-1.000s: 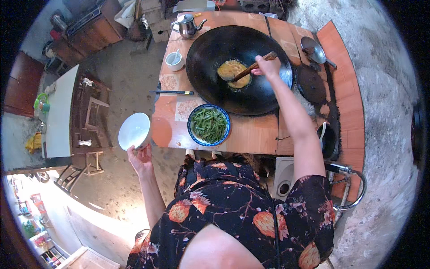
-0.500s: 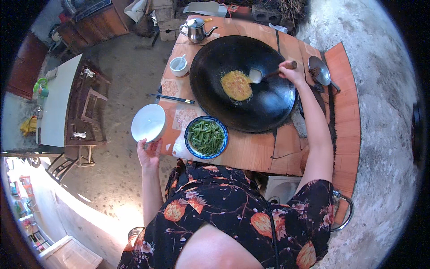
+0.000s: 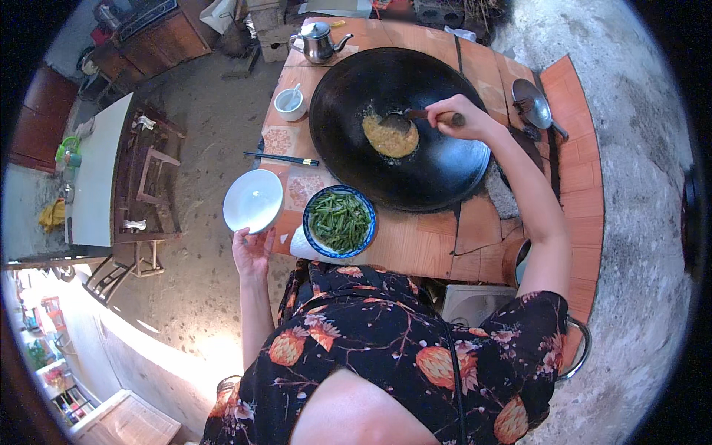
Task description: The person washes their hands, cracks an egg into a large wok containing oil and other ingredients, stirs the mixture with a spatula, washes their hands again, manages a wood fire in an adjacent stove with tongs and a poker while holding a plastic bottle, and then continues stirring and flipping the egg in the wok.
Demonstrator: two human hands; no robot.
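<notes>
My right hand (image 3: 461, 119) is closed round the wooden handle of a spatula (image 3: 398, 120), reaching over the large black wok (image 3: 445, 174). The spatula's blade touches the upper edge of a yellow egg-like mixture (image 3: 391, 139) pooled at the wok's bottom. At the table's left edge, my left hand (image 3: 254, 248) grips a white bowl (image 3: 252, 199) by its near rim. That bowl is tilted, and nothing shows inside it. Between it and the wok, a blue-rimmed bowl (image 3: 305, 231) holds cut green vegetables (image 3: 340, 221).
Black chopsticks (image 3: 282, 159) lie left of the wok. Behind them are a small white cup (image 3: 290, 104) with a spoon and a metal teapot (image 3: 319, 44). A metal ladle (image 3: 531, 102) rests on the right, beside the tiled ledge (image 3: 582, 200). A white-topped table (image 3: 100, 174) stands far left.
My right hand has moved left over the wok, and the spatula's blade has turned and shifted left to the mixture's upper edge. My left hand still holds the white bowl in nearly the same place.
</notes>
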